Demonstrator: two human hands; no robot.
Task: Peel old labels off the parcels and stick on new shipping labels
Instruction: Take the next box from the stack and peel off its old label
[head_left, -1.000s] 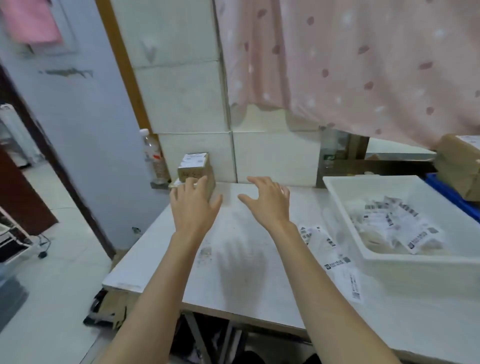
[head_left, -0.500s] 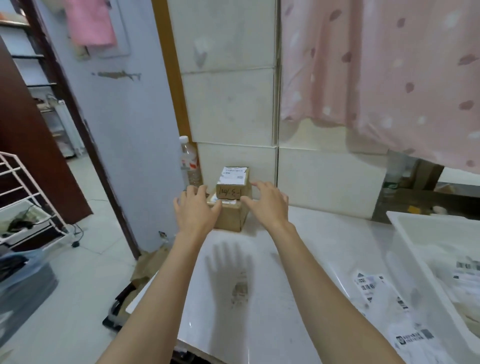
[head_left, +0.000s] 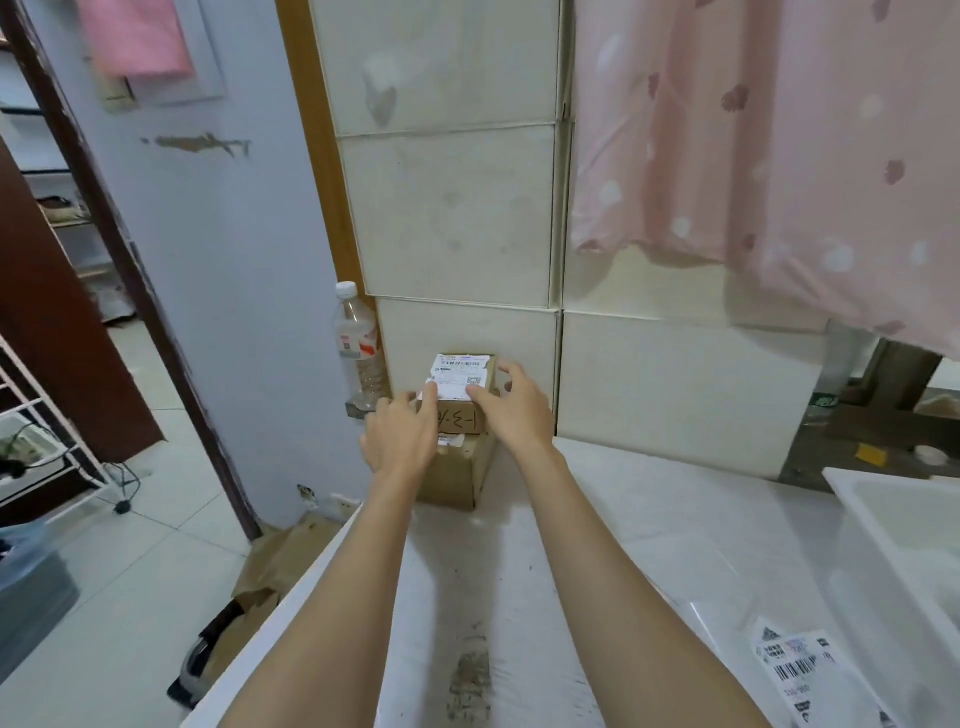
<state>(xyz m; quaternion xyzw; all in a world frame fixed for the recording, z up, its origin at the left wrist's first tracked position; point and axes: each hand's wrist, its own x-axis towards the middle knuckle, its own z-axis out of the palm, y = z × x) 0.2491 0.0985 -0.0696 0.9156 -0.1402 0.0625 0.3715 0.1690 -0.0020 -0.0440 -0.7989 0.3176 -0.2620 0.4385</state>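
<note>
At the table's (head_left: 649, 519) far left corner two boxes stack against the wall, and the top box (head_left: 470, 415), its label (head_left: 460, 371) still on, wants both hands, left (head_left: 402, 441) and right (head_left: 511, 408), fingers loosely spread at its sides, to close evenly before lifting.

Soft, even daylight; wide-angle bending at edges.

Two parcels are sitting stacked at the far left corner of the bench (head_left: 649, 530), against the wall: upper parcel (head_left: 465, 408) on lower parcel (head_left: 457, 475). A label (head_left: 460, 370) is lying on the upper one. A bottle (head_left: 358, 343) is standing just left of the stack. A tub (head_left: 883, 525) is sitting at far right, a loose label sheet (head_left: 800, 670) lying before it.
</note>
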